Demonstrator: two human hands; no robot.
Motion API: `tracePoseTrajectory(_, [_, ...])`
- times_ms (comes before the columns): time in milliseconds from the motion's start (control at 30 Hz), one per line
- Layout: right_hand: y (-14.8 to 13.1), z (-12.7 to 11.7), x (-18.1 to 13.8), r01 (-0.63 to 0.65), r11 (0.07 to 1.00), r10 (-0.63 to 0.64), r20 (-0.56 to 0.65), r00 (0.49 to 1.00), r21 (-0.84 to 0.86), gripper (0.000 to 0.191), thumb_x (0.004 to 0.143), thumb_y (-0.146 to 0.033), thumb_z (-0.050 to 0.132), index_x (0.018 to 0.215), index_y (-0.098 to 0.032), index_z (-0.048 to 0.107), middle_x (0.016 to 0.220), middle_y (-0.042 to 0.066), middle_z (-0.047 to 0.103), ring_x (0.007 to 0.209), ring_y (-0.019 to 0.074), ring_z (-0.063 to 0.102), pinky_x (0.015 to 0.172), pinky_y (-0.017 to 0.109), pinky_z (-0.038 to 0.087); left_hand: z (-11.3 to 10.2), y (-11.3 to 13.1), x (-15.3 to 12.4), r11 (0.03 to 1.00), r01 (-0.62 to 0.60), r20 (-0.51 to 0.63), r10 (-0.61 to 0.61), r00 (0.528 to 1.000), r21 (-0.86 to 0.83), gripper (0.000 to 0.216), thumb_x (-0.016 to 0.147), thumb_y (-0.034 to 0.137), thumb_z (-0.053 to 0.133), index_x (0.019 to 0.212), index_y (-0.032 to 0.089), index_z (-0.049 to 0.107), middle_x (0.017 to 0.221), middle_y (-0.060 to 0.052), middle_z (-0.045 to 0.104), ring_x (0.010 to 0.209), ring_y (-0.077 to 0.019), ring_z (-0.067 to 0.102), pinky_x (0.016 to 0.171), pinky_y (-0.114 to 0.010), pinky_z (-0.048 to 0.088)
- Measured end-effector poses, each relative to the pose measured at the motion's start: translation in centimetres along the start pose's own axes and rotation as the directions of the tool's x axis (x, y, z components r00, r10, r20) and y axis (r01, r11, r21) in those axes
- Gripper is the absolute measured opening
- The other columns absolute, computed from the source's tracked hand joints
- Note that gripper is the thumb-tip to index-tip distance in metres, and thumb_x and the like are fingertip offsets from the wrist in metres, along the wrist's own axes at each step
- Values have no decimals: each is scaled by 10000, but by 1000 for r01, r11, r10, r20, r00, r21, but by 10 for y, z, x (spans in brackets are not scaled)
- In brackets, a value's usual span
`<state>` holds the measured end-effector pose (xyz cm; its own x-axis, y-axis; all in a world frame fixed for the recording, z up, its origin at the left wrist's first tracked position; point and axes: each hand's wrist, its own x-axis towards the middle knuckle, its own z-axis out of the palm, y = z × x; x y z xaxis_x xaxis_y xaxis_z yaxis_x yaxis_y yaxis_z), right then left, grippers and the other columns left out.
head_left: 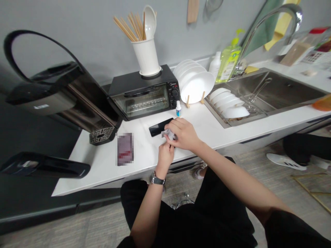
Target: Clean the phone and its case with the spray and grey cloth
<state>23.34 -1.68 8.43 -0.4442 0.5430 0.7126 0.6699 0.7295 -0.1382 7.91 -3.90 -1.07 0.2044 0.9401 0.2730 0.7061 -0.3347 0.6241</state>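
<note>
Left forearm (146, 213) leads to left hand (164, 159), right hand (184, 135) above it; both nearly shut, pinching crumpled film (167, 134) in an opposed grip for tension, just beside black case (160, 126) on counter (98, 172).

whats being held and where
A small crumpled white packet or tissue, can't tell which. The right hand pinches its right end, with the left hand just below; the fingers hide the exact hold.

Faint, apparently "Midea" on the front of the toaster oven (143, 93)
</note>
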Motion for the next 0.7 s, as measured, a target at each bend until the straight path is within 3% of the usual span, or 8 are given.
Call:
tracePoseTrajectory(100, [-5,-3,2,-183,978,180,43,983,99,329,969,-482,604,1106,-187,655,1066,104,710,981,256,608,810,354,451,0,-1,0,1000,6,-11,-6,1000,-1,278,1001,144,490,1047,150,765,949,-141,821,864,-276,783,815,-351,600])
tracePoseTrajectory(167, [-9,-8,1,-348,923,339,81,937,165,466,893,-556,683,1172,-190,609,1078,89,713,899,235,636,743,329,452,1,-1,-1,1000,9,-19,-9,1000,-1,273,1019,167,487,1004,151,760,902,-141,813,812,-271,775,765,-337,588])
tracePoseTrajectory(233, [-11,-13,0,-480,857,459,144,877,186,584,835,-608,730,1209,-189,570,993,54,723,776,207,636,693,309,438,2,-1,-2,1000,6,-22,-6,1000,-6,255,1021,174,506,960,159,753,868,-128,803,786,-260,768,746,-320,573])
tracePoseTrajectory(300, [-11,-21,3,-530,841,503,201,840,112,603,821,-651,732,1177,-190,580,877,31,721,711,203,632,677,307,420,2,0,-4,1000,2,-23,-2,1000,-12,240,1026,187,524,938,168,747,853,-112,795,784,-248,765,750,-306,561])
tracePoseTrajectory(367, [-9,-30,11,-501,865,491,261,831,-31,573,830,-694,702,1099,-192,632,826,49,730,707,222,648,666,315,397,2,0,-5,1000,3,-28,-3,1000,-18,259,1049,222,515,943,170,746,850,-106,791,779,-243,763,755,-306,554])
tracePoseTrajectory(533, [-12,-46,44,-294,903,414,452,790,-313,560,866,-697,624,873,-155,763,807,151,768,731,291,690,629,342,353,2,3,-1,997,64,-29,-65,997,-40,307,1074,286,500,952,165,755,846,-115,800,762,-248,767,750,-318,559])
tracePoseTrajectory(700, [-30,-34,58,-118,945,273,537,798,-306,378,956,-402,565,850,-120,794,822,170,775,746,276,681,652,356,369,0,-1,2,996,47,-27,-50,998,-81,278,1010,177,523,1172,149,747,1243,-182,784,1029,-296,779,866,-355,595])
